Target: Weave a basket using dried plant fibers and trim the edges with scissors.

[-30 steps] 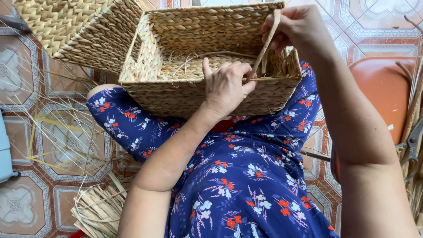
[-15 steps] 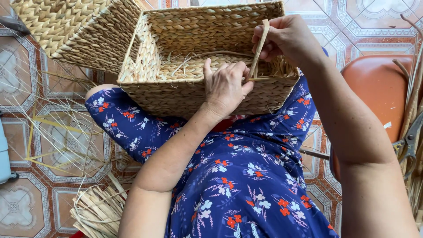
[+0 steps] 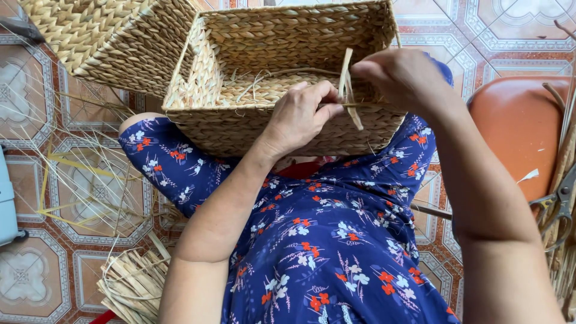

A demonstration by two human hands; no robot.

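Between your two hands, just at the near rim of the basket point(image 3: 282, 129), stands the strand point(image 3: 347, 84) that you work with. Your right hand point(image 3: 405, 78) is the nearer one to it: its fingertips are closed narrow on the strand from the right side, close to the upper part. Your left hand point(image 3: 300, 117) lies to the left of this grip, curled over the rim, with the thumb and fingers pressed on the woven edge; it seems to pinch the rim and maybe the foot of the strand, but the exact contact is hidden by the fingers.

The long axis of the strand goes nearly upright, a little tilted. From the right grip it rises a short way above the fingers, and below the grip it goes down across the rim, where a short end hangs on the outer wall of the basket, on your side. So the free length lies mostly below and slightly toward you from the right fingertips.

The basket rests on your lap, on the blue flowered dress point(image 3: 324, 240), with the open side up. Left of your left hand and farther from you, a second basket point(image 3: 108, 42) leans against it. To the right of your right arm is an orange chair seat point(image 3: 516, 132).
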